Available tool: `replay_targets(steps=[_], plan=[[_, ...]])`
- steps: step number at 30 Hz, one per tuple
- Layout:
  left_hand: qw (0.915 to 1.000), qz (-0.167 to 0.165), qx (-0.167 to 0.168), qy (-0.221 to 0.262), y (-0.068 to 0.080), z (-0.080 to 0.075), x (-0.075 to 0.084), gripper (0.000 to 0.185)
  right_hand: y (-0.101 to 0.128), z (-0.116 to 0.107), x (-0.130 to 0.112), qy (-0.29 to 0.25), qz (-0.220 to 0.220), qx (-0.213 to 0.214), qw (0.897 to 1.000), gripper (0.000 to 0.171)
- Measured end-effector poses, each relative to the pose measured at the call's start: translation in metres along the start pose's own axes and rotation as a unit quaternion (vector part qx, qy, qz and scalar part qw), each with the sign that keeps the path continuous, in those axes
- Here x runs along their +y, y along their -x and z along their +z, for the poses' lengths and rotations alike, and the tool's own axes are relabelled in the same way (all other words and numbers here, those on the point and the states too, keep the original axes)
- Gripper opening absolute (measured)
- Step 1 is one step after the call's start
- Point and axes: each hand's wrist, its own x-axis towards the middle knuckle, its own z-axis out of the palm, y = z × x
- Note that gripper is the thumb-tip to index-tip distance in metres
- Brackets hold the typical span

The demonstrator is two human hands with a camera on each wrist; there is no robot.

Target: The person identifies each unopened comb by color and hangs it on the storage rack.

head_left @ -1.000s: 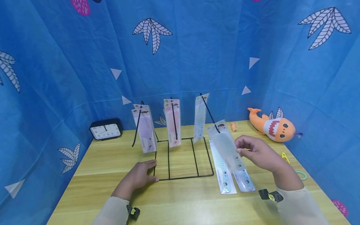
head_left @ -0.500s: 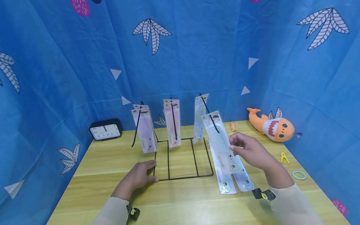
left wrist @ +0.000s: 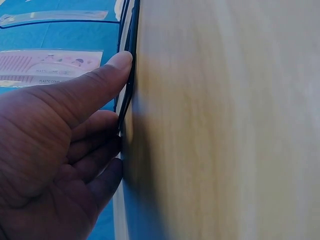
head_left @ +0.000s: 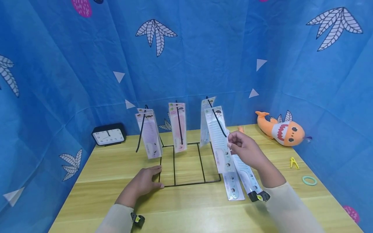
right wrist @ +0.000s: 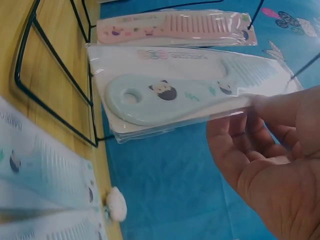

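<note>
A black wire rack (head_left: 189, 184) stands on the table with packaged combs hanging from its hooks. My right hand (head_left: 244, 149) pinches the edge of a packaged light-blue comb (head_left: 218, 142), whose top is on the right hook's bar (head_left: 219, 123). Behind it hangs another blue packaged comb (head_left: 204, 129). My left hand (head_left: 144, 182) rests at the rack's front left corner; in the left wrist view its thumb and fingertips touch the wire. Pink packaged combs (head_left: 179, 132) hang on the middle hook, purple ones (head_left: 150, 137) on the left hook.
Two blue packaged combs (head_left: 233, 191) lie on the table right of the rack, partly covered by the held one. A black clock (head_left: 109, 135) sits at back left. Farther right are an orange shark toy (head_left: 284, 131), a yellow clip (head_left: 294, 163) and a green ring (head_left: 309, 181).
My right hand has moved left and up, sliding the blue comb back along the right hook so it hangs straighter. The left hand has stayed on the rack.
</note>
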Motion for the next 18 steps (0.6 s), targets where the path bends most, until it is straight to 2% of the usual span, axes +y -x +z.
replay_targets(steps=[7, 14, 18], plan=[[1.0, 0.0, 0.0, 0.003, 0.001, -0.001, 0.002, 0.07, -0.018, 0.014, 0.0, -0.046, 0.025, 0.013, 0.999, 0.024], [1.0, -0.002, -0.001, 0.0, 0.0, -0.001, 0.002, 0.07, -0.034, 0.025, 0.003, -0.032, 0.04, 0.038, 0.998, 0.026], [1.0, -0.002, -0.001, 0.0, 0.0, -0.001, 0.001, 0.071, -0.043, 0.031, 0.01, -0.044, 0.052, 0.05, 0.996, 0.024]])
